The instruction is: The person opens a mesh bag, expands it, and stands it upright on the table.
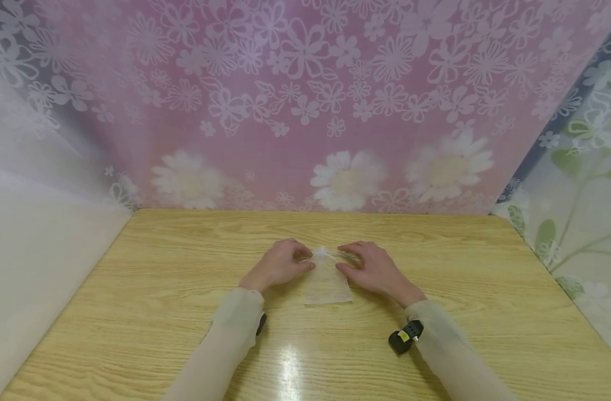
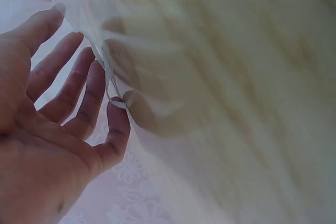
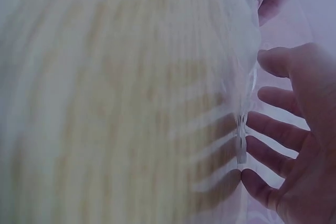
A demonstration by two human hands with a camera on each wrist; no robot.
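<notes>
A small, sheer, whitish pouch lies around the middle of the bench, wood grain showing through its fabric. Its far end is gathered into a narrow, bunched neck, with thin pale drawstrings running out left and right; its near edge spreads wide and straight.
</notes>
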